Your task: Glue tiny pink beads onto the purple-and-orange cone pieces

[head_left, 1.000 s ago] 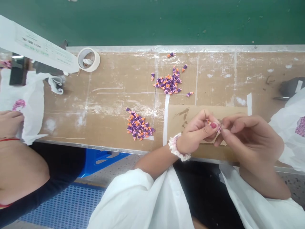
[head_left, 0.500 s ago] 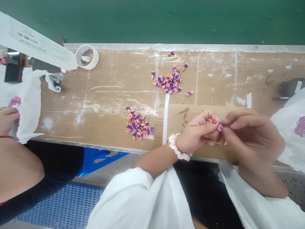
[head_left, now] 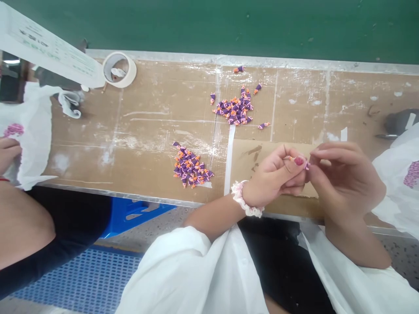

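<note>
My left hand (head_left: 278, 174), with a frilly white band at its wrist, pinches a tiny figurine (head_left: 290, 158); only an orange bit shows, the rest being covered by my fingers. Against its fingertips, my right hand (head_left: 348, 181) has thumb and forefinger closed on a small purple-pink piece (head_left: 307, 165). Whether that piece is joined to the figurine I cannot tell. Both hands are above a brown cardboard sheet (head_left: 242, 152) near the table's front edge. To their left lies a pile of purple and orange figurines (head_left: 191, 168), and a second pile of figurines (head_left: 236, 109) lies farther back.
White plastic with pink pieces (head_left: 411, 174) lies at the right, near a dark object (head_left: 399, 122). A tape roll (head_left: 119, 69) and a white printed box (head_left: 49, 46) stand back left. At far left, a co-worker's hand (head_left: 8, 152) is beside a white bag (head_left: 37, 139).
My fingertips have shifted slightly, and the purple-pink piece now shows a little farther right and higher. The whole view has moved a bit. Both piles look the same.
</note>
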A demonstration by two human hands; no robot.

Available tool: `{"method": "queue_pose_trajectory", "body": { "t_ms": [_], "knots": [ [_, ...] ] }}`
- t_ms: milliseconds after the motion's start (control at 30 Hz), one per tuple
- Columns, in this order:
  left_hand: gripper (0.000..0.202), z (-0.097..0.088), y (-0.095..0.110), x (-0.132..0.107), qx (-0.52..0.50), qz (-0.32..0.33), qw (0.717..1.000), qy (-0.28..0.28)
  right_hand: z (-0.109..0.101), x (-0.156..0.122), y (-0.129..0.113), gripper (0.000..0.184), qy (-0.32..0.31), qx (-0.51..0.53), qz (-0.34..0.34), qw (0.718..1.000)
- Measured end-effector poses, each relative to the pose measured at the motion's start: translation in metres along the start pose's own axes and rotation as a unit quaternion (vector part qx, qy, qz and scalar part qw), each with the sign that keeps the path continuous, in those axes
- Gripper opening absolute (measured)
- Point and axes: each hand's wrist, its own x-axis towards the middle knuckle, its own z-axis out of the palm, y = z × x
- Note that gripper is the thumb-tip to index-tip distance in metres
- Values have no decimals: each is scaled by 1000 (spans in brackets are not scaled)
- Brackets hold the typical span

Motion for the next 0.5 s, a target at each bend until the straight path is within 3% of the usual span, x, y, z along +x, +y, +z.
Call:
{"method": "queue_pose_trajectory", "body": {
  "t_ms": [333, 500],
  "knots": [
    [30, -7, 12, 0, 120, 53, 990, -57, -1, -1, 3, 35, -27, -9, -47, 998],
    [32, -13, 19, 0, 183, 65, 979, -67, 0, -2, 10, 39, -43, -33, -109, 993]
  ]
}}
